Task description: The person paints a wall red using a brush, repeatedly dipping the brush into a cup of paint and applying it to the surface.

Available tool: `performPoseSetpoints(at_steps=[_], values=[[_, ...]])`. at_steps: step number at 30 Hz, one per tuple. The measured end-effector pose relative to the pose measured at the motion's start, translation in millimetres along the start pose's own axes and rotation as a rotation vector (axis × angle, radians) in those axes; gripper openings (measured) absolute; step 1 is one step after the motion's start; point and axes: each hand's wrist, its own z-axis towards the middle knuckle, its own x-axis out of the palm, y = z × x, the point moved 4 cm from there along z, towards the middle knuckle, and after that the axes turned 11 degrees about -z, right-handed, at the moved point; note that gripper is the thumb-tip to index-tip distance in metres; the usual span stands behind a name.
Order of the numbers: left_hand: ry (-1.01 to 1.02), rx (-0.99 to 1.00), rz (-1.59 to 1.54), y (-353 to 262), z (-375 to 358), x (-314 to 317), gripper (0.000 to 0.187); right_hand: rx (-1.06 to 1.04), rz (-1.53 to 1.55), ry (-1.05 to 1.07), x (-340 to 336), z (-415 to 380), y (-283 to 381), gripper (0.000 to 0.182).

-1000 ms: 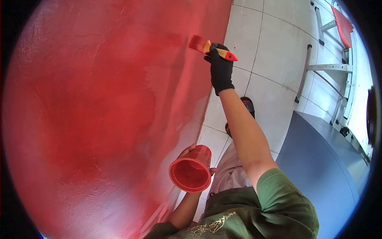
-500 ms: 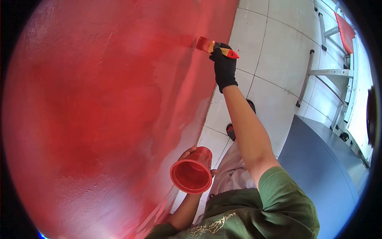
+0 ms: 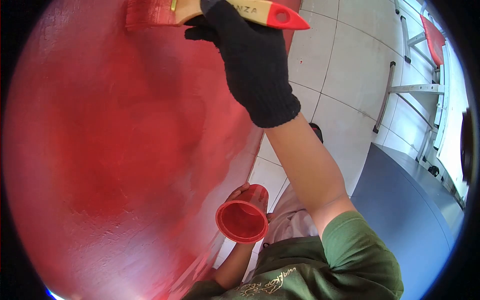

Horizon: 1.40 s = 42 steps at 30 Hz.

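Observation:
My right hand (image 3: pixel 252 65), in a black knit glove, grips a paintbrush (image 3: pixel 250 11) by its pale wooden handle with a red tip. The brush's red-coated bristles lie against the upper part of the red wall (image 3: pixel 145 120). Low in the view, my bare left hand (image 3: pixel 239 192) wraps around a red paint cup (image 3: pixel 257 197), its fingers showing at both sides. The cup's open mouth faces me, and red paint coats its inside. Paler streaks run along the wall's edge near the cup.
White floor tiles (image 3: pixel 345 60) border the wall on the right. Beyond them stand a metal-legged frame (image 3: pixel 417 90) and a red chair seat (image 3: pixel 434 40). A blue-grey panel (image 3: pixel 400 215) fills the lower right, beside my right arm.
My right hand has swung up and left with the paintbrush, from near the wall's floor edge to higher on the wall, and looks larger. The left hand and cup have barely moved.

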Motion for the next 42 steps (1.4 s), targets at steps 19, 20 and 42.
performPoseSetpoints(at_steps=[19,20,42], values=[[-0.021,0.038,0.091,5,-17,-10,0.096,0.205,-0.252,-0.137,-55,-46,-74,0.022],[-0.022,0.043,0.091,5,-18,-11,0.096,0.161,-0.197,-0.115,-38,-44,-56,0.022],[0.001,0.037,0.057,6,-30,-16,0.096,0.373,-0.326,-0.294,-128,-77,-150,0.026]])
